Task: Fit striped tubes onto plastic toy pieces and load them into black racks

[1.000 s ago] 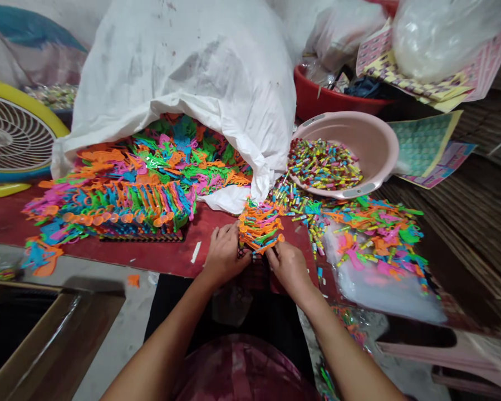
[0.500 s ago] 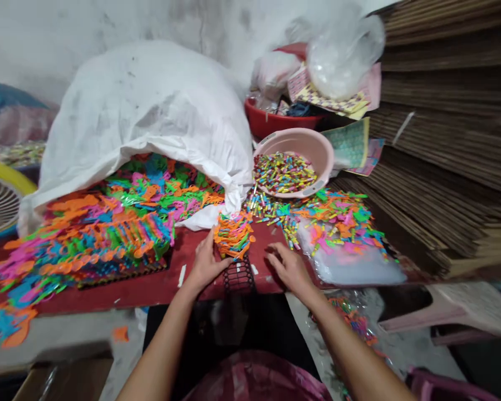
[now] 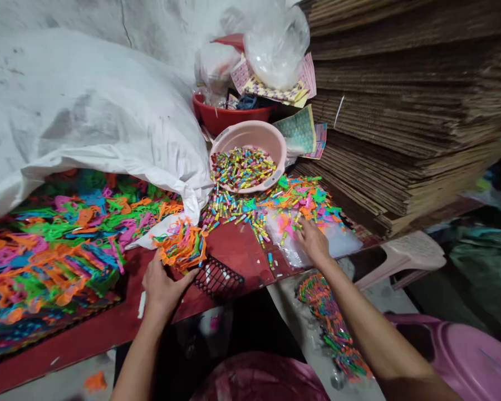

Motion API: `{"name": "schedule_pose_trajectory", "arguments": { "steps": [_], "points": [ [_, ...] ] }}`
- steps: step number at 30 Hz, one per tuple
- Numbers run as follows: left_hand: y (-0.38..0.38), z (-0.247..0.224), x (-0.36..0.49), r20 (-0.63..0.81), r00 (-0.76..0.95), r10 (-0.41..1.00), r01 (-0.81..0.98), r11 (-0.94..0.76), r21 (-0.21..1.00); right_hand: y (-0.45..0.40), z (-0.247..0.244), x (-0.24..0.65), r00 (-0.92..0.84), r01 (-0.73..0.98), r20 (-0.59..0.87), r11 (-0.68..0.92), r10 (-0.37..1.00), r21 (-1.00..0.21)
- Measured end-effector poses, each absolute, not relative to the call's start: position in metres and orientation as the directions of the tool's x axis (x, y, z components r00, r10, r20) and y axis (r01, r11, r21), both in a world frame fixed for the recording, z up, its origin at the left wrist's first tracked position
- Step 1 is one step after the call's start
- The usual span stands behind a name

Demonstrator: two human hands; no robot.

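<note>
My left hand (image 3: pixel 162 285) curls round the near left side of a tight row of colourful plastic pieces (image 3: pixel 181 245), mostly orange, its thumb along the front. These pieces stand in one end of a black grid rack (image 3: pixel 219 277) on the red table. The rack's right part shows bare openings. Over on the right, my right hand (image 3: pixel 313 242) reaches to loose bright plastic pieces (image 3: pixel 309 197) lying on clear plastic bags (image 3: pixel 340 240). Its fingers are bent and slightly apart; the fingertips are partly lost among the pieces.
A pink basin (image 3: pixel 279 146) holds small striped tubes, with more tubes (image 3: pixel 229 209) spilled before it. A white sack (image 3: pixel 121 100) spills plastic pieces at left, beside a filled rack (image 3: pixel 50 289). Cardboard stacks (image 3: pixel 401 122) stand right; a pink stool (image 3: pixel 476 356) is below.
My view has turned right. My right hand has moved from beside the rack to the loose pieces on the bags. My left hand stays at the row; the rack now lies more slantwise.
</note>
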State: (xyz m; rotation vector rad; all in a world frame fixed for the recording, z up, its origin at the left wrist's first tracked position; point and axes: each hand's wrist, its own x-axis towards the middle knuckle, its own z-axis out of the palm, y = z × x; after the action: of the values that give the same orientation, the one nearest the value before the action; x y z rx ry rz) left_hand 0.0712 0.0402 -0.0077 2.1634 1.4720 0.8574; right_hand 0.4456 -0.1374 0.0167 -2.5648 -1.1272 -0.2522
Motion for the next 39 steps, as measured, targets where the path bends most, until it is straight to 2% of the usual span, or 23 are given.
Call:
{"name": "schedule_pose_trajectory", "arguments": {
  "steps": [2, 5, 7, 10, 15, 19, 21, 23, 28, 31, 33, 35, 37, 39],
  "points": [
    [0.027, -0.001, 0.078, 0.259, 0.104, 0.960, 0.788, -0.238, 0.568, -0.134, 0.016, 0.440, 0.655, 0.753, 0.304, -0.627, 0.691, -0.199],
    [0.008, 0.010, 0.094, 0.233, -0.071, 0.970, 0.851, -0.063, 0.522, -0.126, 0.016, 0.438, 0.685, 0.727, 0.241, -0.668, 0.687, -0.160],
    [0.000, 0.014, 0.103, 0.232, -0.113, 0.966, 0.861, -0.021, 0.508, -0.121, 0.017, 0.440, 0.674, 0.737, 0.206, -0.666, 0.709, -0.118],
    [-0.005, 0.016, 0.108, 0.221, -0.089, 0.971, 0.866, -0.034, 0.499, -0.116, 0.016, 0.445, 0.616, 0.786, 0.191, -0.614, 0.764, -0.077],
    [-0.006, 0.008, 0.101, 0.229, -0.028, 0.973, 0.865, -0.091, 0.493, -0.115, 0.011, 0.458, 0.452, 0.892, 0.159, -0.445, 0.878, -0.081],
    [-0.011, 0.000, 0.094, 0.265, 0.014, 0.964, 0.848, -0.152, 0.508, -0.113, 0.006, 0.464, 0.341, 0.924, 0.181, -0.293, 0.923, -0.248],
    [-0.016, -0.005, 0.089, 0.304, 0.032, 0.952, 0.802, -0.206, 0.560, -0.113, 0.002, 0.462, 0.313, 0.911, 0.212, -0.229, 0.926, -0.343],
    [-0.021, -0.011, 0.085, 0.364, 0.026, 0.931, 0.733, -0.265, 0.627, -0.114, -0.001, 0.457, 0.331, 0.896, 0.258, -0.217, 0.908, -0.386],
    [-0.038, -0.028, 0.073, 0.514, -0.028, 0.858, 0.581, -0.404, 0.706, -0.120, -0.007, 0.437, 0.470, 0.877, 0.284, -0.405, 0.836, -0.259],
    [-0.050, -0.033, 0.071, 0.554, -0.048, 0.831, 0.554, -0.439, 0.708, -0.123, -0.006, 0.423, 0.564, 0.823, 0.259, -0.509, 0.784, -0.253],
    [-0.057, -0.032, 0.072, 0.588, -0.049, 0.808, 0.579, -0.456, 0.675, -0.124, -0.005, 0.413, 0.558, 0.828, 0.270, -0.508, 0.784, -0.236],
    [-0.064, -0.028, 0.076, 0.631, -0.026, 0.776, 0.591, -0.496, 0.635, -0.123, -0.004, 0.404, 0.529, 0.848, 0.289, -0.505, 0.798, -0.158],
    [-0.072, -0.023, 0.082, 0.666, 0.040, 0.745, 0.547, -0.574, 0.609, -0.122, -0.004, 0.397, 0.509, 0.855, 0.302, -0.514, 0.806, -0.071],
    [-0.079, -0.018, 0.089, 0.681, 0.140, 0.718, 0.470, -0.654, 0.593, -0.122, -0.006, 0.394, 0.492, 0.860, 0.328, -0.508, 0.806, -0.044]
  ]
}}
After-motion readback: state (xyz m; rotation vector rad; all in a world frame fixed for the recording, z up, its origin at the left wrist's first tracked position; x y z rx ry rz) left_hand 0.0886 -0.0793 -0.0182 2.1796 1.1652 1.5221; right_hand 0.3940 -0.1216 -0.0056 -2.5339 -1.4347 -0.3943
